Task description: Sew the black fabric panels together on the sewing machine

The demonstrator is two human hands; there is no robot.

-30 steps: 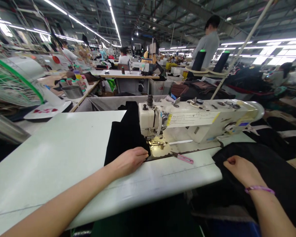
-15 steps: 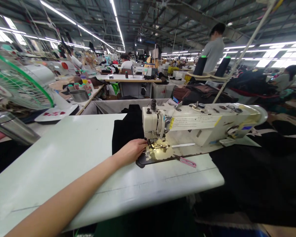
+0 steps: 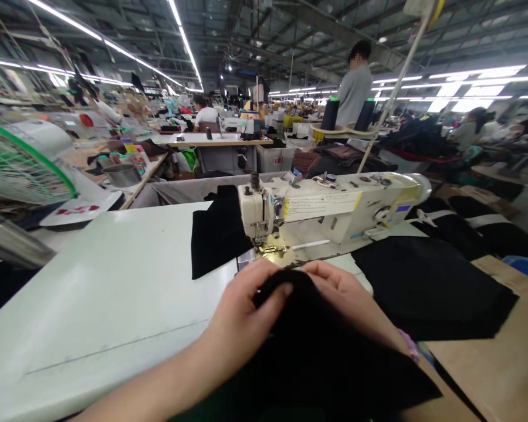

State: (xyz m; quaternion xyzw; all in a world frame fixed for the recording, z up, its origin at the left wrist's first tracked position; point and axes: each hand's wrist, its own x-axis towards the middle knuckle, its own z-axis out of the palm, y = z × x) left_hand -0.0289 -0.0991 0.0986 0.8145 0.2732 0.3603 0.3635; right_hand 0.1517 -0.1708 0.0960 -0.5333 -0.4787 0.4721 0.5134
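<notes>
In front of the sewing machine, a piece of black fabric is held up between both hands. My left hand pinches its top edge, thumb on the near side. On the other side, my right hand grips the same edge, its fingers partly hidden behind the cloth. The fabric hangs down toward the bottom of the view. Just beyond my hands is the lit needle area. Another black fabric piece lies on the white table, left of the machine head.
Black cut pieces lie at the right, beside brown paper. A white marker-like stick rests on the machine bed. At the left are a green-rimmed fan and a metal flask. Another person stands beyond the thread cones.
My left hand has come back from the needle area toward me. My right hand has entered view, and both now hold a black fabric piece. The view has turned slightly right.
</notes>
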